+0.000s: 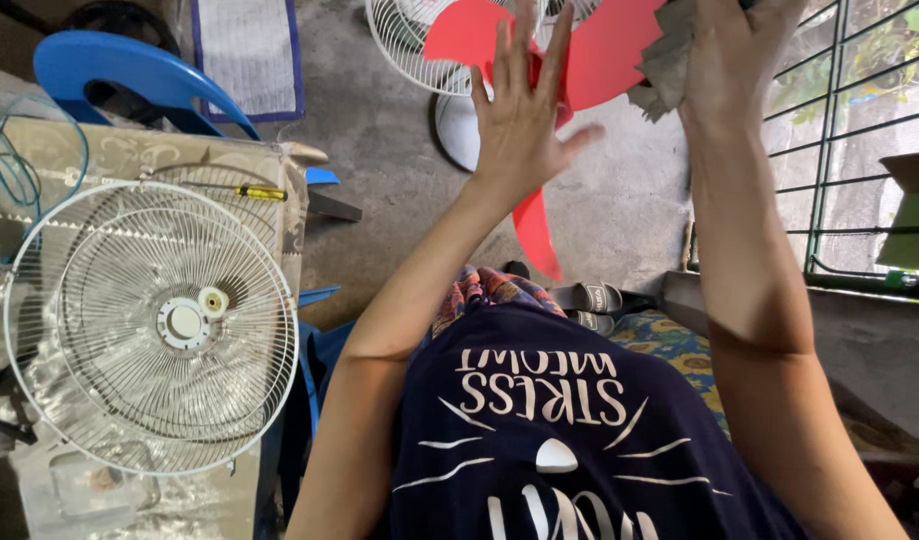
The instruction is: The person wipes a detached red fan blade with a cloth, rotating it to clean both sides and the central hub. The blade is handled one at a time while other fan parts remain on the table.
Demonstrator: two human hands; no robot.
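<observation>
Hands (524,110) (724,70) cover red fan blade (609,50); white grille (149,325), screwdriver (259,192) lie aside.

Below and around the grip spreads a bare grey concrete floor (379,120), daylit and scuffed. Left of the grip stands a low table under a worn beige patterned cloth (129,155), with a round white wire grille (149,325) lying flat on it and a yellow-handled screwdriver (259,192) near its far edge. Beyond it sits a blue plastic chair (129,70). Right of the grip, a dark metal window grille (849,120) shows green foliage outside.
</observation>
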